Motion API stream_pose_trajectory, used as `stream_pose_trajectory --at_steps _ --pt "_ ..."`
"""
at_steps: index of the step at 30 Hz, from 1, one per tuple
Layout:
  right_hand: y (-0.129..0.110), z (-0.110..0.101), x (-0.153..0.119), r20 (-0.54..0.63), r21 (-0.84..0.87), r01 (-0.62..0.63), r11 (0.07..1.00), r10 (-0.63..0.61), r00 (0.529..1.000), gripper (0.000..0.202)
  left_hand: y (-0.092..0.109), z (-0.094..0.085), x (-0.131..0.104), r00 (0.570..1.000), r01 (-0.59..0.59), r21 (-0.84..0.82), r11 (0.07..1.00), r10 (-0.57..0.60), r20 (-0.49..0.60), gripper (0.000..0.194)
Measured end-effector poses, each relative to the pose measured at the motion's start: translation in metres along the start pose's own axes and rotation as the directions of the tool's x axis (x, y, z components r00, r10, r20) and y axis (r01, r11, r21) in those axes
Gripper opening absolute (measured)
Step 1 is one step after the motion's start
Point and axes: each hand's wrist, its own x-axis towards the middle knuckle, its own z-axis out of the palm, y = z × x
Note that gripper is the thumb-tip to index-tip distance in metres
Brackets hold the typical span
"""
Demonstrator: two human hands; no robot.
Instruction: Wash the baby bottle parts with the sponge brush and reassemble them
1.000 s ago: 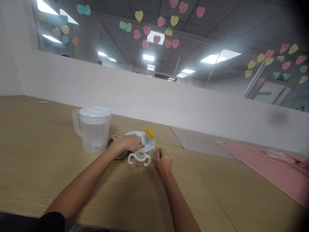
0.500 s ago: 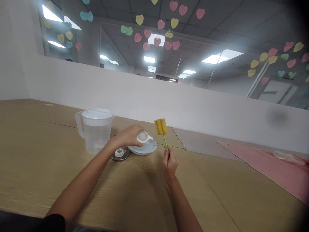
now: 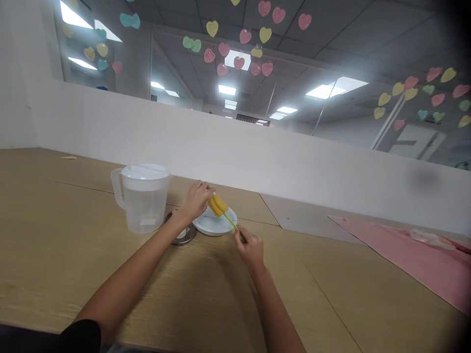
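Observation:
My left hand (image 3: 198, 198) is wrapped around a small white cup with a loop handle; most of the cup is hidden behind the fingers and the sponge. In my right hand (image 3: 250, 247) is a sponge brush (image 3: 218, 206), yellow-headed with a thin green handle. Its head is at the cup's mouth, though I cannot tell how far inside. Both are held over a white bowl (image 3: 213, 226) on the table. Partly behind my left wrist lies a round metal dish (image 3: 188, 236) with a small white ring-shaped piece on it.
A clear lidded pitcher (image 3: 144, 203) of water stands left of the dish. A pink cloth (image 3: 401, 255) with a clear plastic item (image 3: 432, 239) lies at the right. Behind the wooden table (image 3: 176, 299) rises a white wall (image 3: 165, 127) below glass.
My right hand has moved left and tilted the sponge brush, bringing its yellow head to the cup. My left hand has shifted slightly up and left, turning the cup towards the brush.

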Motion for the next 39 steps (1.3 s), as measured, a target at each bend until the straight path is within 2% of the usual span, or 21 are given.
stream_pose_trajectory --at_steps 3,6,9,13,16,22,25,27,30,32,33,35,37,39 --pt "0.001 0.003 -0.002 0.011 -0.077 0.032 0.997 -0.031 0.999 0.035 0.021 0.002 -0.002 0.992 -0.128 0.084 0.988 0.126 0.030 0.031" --pt "0.001 0.006 -0.004 0.029 -0.153 0.063 0.986 -0.059 0.998 0.033 0.048 0.007 -0.005 0.960 -0.277 0.058 0.959 0.273 0.067 0.025" --pt "0.001 0.007 -0.004 0.004 -0.192 0.048 0.980 -0.048 0.999 0.034 0.058 0.012 -0.005 0.944 -0.327 0.024 0.945 0.326 0.053 0.026" --pt "0.003 0.006 -0.002 -0.044 -0.172 0.040 0.984 -0.048 0.998 0.034 0.035 0.017 -0.003 0.983 -0.175 0.046 0.984 0.177 -0.045 0.033" --pt "0.005 0.005 -0.001 -0.043 -0.174 0.078 0.982 -0.086 0.995 0.034 0.014 0.023 -0.003 0.991 -0.091 0.112 0.990 0.100 -0.085 0.035" --pt "0.010 0.006 -0.008 -0.043 -0.222 0.010 0.975 -0.020 0.999 0.036 0.005 0.032 -0.005 0.988 -0.119 0.175 0.977 0.133 -0.072 0.033" --pt "0.011 0.004 -0.008 -0.022 -0.136 -0.103 0.985 0.101 0.995 0.039 0.002 0.032 -0.006 0.993 -0.089 0.136 0.987 0.099 -0.067 0.033" --pt "0.012 0.001 -0.006 -0.040 -0.084 -0.260 0.962 0.258 0.965 0.043 -0.002 0.029 -0.006 0.997 -0.015 0.086 0.996 0.021 -0.069 0.037" --pt "0.015 -0.002 -0.001 -0.065 -0.089 -0.498 0.862 0.494 0.867 0.045 -0.008 0.023 -0.004 0.977 0.202 -0.050 0.978 -0.204 -0.057 0.052" --pt "0.020 0.000 0.000 -0.011 -0.166 -0.579 0.798 0.586 0.810 0.044 -0.008 0.015 0.000 0.942 0.326 -0.220 0.919 -0.335 -0.003 0.065" --pt "0.022 0.002 0.000 0.043 -0.218 -0.589 0.778 0.610 0.791 0.043 -0.006 0.009 0.002 0.933 0.351 -0.322 0.879 -0.358 0.039 0.071" --pt "0.027 0.007 -0.003 0.163 -0.302 -0.568 0.765 0.629 0.760 0.040 0.001 -0.005 0.004 0.940 0.336 -0.509 0.792 -0.312 0.136 0.081" --pt "0.029 0.013 -0.008 0.255 -0.336 -0.539 0.772 0.626 0.737 0.036 0.012 -0.021 0.004 0.956 0.288 -0.623 0.728 -0.176 0.236 0.085" --pt "0.029 0.018 -0.011 0.306 -0.339 -0.521 0.783 0.616 0.726 0.033 0.025 -0.035 0.000 0.943 0.233 -0.656 0.718 -0.001 0.334 0.085"
